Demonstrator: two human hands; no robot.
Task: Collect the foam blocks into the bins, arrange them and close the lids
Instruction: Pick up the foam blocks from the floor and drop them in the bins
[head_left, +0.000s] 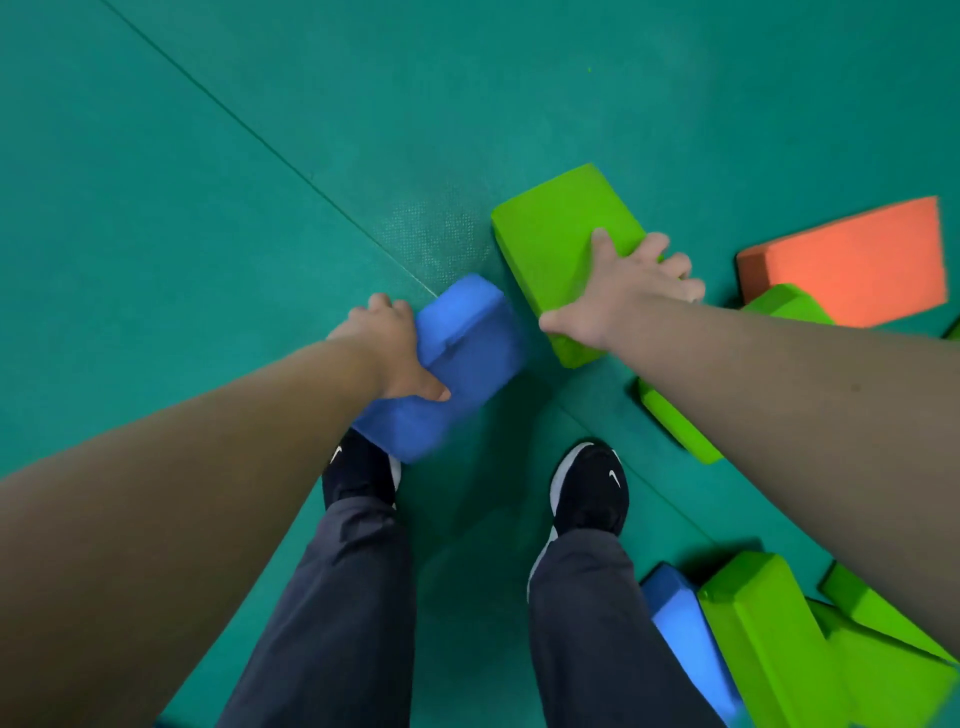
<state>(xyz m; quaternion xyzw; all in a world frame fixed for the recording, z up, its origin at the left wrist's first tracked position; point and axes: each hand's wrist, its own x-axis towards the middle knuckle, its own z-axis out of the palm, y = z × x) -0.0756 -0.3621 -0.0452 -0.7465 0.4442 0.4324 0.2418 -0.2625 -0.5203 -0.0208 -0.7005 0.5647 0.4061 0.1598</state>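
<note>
Head view: left hand (387, 345) grips blue blocks (457, 364); right hand (623, 291) clasps a green block (550, 239).

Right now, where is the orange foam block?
The orange block lies on the floor mat at the head view's right edge, just beyond the right hand.

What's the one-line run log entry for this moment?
left hand: grips blue block | right hand: holds green block | orange block: on floor | bins: not in view
</note>
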